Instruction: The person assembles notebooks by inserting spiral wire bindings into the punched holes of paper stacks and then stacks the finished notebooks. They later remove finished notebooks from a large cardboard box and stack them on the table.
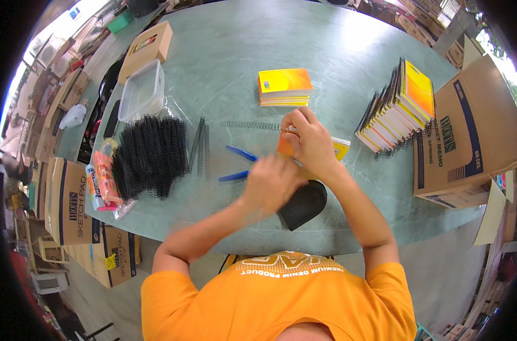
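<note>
My left hand [270, 184] is blurry, so I cannot tell if its fingers are apart or together. It hides part of the small orange and yellow paper notepad [341, 148] that lies on the pale green counter [230, 51] right in front of me. Only the pad's right end and a bit of orange by my right hand [308, 142] show. My right fingers [292, 122] are pinched together on the top edge of that pad, just where the thin grey wire coil [250, 125] ends. A black curved thing [303, 204] (I cannot make out what it is) sits under my wrists.

I count two blue plastic handles [240, 153] poking out to the left of my hands; the rest of that tool is covered. There is one neat stack of orange notepads [285, 88] further up the counter. There is one long leaning row of bound notepads [397, 108] on the right, too many to count. On the left is one big heap of black wire coils [150, 156], with one clear plastic tub [142, 91] above it. A brown cardboard box [468, 136] on the right is cut off by the dark rim.
</note>
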Demonstrator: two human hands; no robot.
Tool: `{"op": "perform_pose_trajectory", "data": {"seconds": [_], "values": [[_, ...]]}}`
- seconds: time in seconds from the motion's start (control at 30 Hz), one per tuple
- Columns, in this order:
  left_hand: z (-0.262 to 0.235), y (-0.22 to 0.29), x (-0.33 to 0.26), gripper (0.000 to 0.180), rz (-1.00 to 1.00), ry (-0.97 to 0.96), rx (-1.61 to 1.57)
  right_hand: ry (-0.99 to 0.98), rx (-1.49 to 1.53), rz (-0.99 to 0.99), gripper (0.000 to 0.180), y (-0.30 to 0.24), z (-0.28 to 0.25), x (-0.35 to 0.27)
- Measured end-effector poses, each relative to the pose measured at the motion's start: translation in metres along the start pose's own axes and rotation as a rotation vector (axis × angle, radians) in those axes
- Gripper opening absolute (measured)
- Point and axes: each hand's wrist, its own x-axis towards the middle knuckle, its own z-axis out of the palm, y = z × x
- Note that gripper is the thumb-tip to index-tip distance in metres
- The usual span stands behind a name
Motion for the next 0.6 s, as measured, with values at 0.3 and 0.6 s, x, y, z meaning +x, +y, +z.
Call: {"op": "perform_pose_trajectory", "data": {"seconds": [0.3, 0.6], "values": [[-0.051, -0.020, 0.015, 0.039, -0.304, 0.273, -0.312, -0.219, 0.530, 0.461, 0.021, 0.055, -0.060, -0.031], [-0.063, -0.028, 0.027, 0.051, -0.231, 0.035, -0.108, -0.052, 0.802, 0.507, 0.026, 0.069, -0.035, -0.057]]}}
